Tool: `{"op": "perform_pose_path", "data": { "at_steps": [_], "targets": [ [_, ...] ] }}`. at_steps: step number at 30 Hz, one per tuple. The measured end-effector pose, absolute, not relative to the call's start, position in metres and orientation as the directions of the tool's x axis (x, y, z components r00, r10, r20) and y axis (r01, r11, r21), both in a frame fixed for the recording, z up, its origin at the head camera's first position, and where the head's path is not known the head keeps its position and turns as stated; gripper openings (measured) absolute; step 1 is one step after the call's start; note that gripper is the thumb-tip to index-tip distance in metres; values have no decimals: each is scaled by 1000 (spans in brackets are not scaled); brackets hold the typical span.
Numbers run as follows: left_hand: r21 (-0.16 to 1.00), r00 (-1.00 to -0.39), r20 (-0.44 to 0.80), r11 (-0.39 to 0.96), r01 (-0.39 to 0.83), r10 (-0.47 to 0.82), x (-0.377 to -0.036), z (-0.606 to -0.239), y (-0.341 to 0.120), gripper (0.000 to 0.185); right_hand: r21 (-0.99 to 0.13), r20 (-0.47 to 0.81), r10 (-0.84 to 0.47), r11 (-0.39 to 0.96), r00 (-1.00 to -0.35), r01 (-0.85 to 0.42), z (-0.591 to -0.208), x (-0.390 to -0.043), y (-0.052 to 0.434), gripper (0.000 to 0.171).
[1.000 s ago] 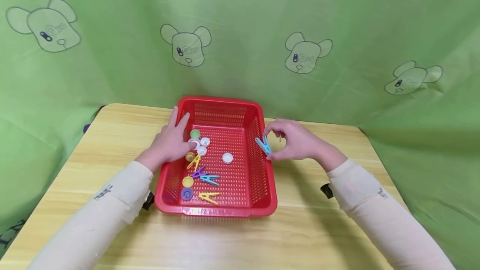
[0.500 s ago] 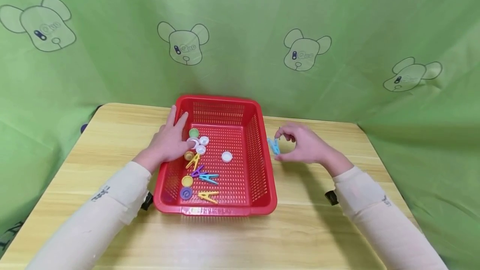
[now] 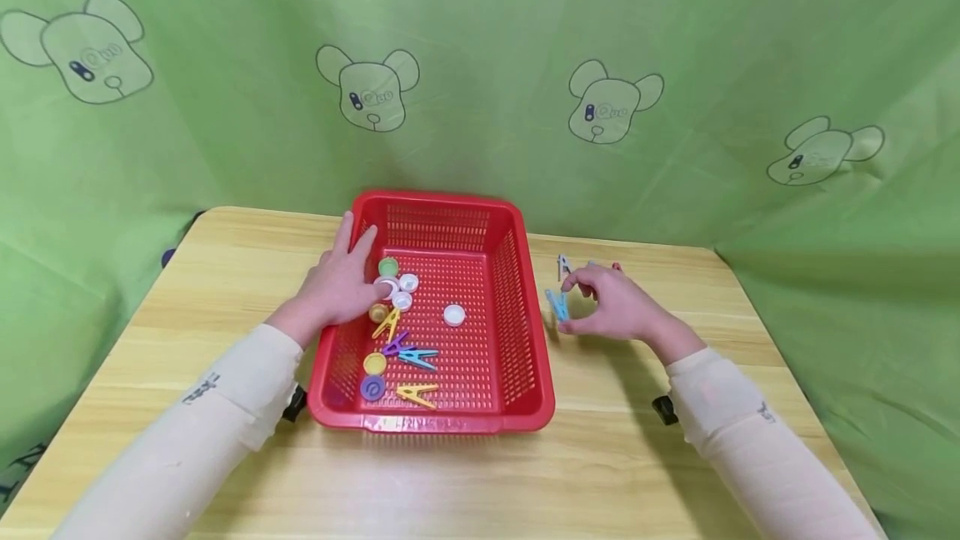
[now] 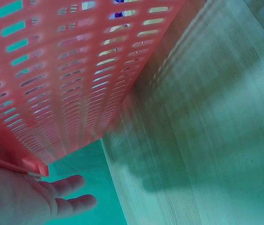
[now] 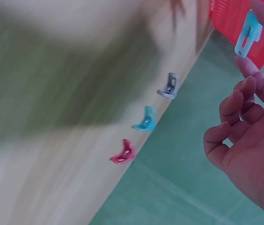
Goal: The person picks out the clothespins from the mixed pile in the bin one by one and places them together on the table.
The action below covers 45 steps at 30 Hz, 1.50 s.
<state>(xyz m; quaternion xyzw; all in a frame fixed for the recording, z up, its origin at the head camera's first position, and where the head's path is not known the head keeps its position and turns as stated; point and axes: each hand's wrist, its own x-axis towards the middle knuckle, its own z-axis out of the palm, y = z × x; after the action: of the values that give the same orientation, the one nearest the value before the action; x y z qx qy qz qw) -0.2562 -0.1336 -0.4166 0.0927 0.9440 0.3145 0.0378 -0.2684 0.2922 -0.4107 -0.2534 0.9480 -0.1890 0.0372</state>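
My right hand [image 3: 611, 307] pinches a light blue clothespin [image 3: 557, 305] between thumb and index finger, just right of the red basket [image 3: 442, 422]. The right wrist view shows the same clothespin [image 5: 247, 35] at the fingertips, with the other fingers curled loosely. Across the basket's left rim rests my left hand [image 3: 333, 286], its fingers straight and its thumb reaching inside over some bottle caps. White caps [image 3: 408, 282], a green cap [image 3: 388, 267], a purple cap [image 3: 372, 387] and several clothespins, among them a yellow one [image 3: 417, 394], lie in the basket.
Near the table's back edge, a grey clothespin [image 5: 169, 86], another blue clothespin [image 5: 146, 120] and a pink clothespin [image 5: 123, 152] stand in a row. A green curtain [image 3: 480, 65] hangs behind the wooden table [image 3: 480, 482].
My right hand has carried the blue clothespin from over the basket's right rim outward to the right. Clothespins behind that hand have come into sight. The left hand stays on the rim.
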Motion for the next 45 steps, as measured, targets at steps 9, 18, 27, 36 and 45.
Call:
{"op": "perform_pose_path", "data": {
  "at_steps": [9, 18, 27, 36, 45],
  "targets": [
    [600, -979, -13, 785, 154, 202, -257, -418, -134, 91, -346, -10, -402, 860, -915, -374, -425, -270, 302, 59],
    [579, -980, -10, 800, 155, 197, -257, -416, -133, 90, -305, -50, -324, 906, -945, -294, -434, -273, 310, 65],
    [586, -981, -16, 796, 149, 195, -256, -417, -132, 90, -302, -62, -300, 915, -952, -269, -448, -276, 316, 64],
    [583, -982, -11, 799, 149, 191, -255, -417, -132, 89, -243, -44, -284, 933, -958, -265, -457, -278, 318, 68],
    [587, -982, -11, 796, 148, 191, -255, -416, -132, 89, -198, 11, -194, 961, -981, -192, -462, -274, 312, 70]
  ]
}}
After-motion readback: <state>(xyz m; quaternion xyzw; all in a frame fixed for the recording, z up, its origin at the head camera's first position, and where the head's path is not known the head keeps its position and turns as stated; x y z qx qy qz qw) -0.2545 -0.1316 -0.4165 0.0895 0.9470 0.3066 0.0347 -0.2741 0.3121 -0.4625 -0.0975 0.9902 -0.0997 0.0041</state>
